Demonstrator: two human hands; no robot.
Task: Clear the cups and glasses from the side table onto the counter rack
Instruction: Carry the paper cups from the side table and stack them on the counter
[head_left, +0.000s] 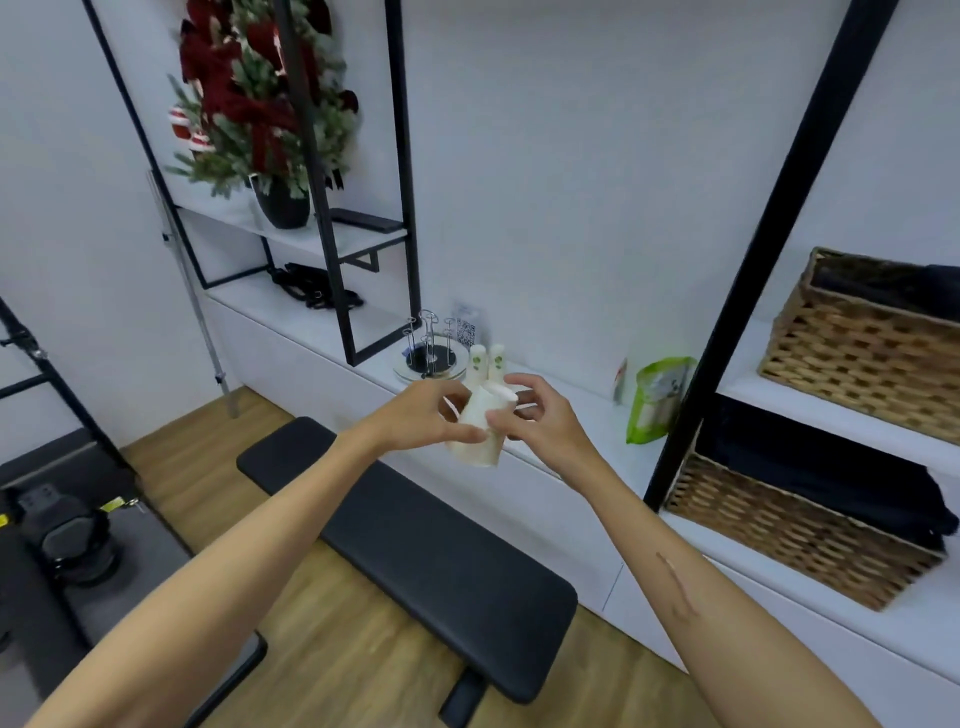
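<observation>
White paper cups (479, 428), stacked upside down, were held in mid-air before the counter's front edge, pinched by left hand (426, 415) and right hand (540, 418). Separation should be gentle, then each cup slipped over a prong of the wire cup rack (430, 349).

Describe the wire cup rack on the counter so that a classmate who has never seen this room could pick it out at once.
Start at the long white counter along the wall, below the black-framed shelf with the potted Christmas tree. The cup rack stands just right of that frame's foot, left of two upturned paper cups. It alone has thin wire pegs rising from a round base.
</observation>
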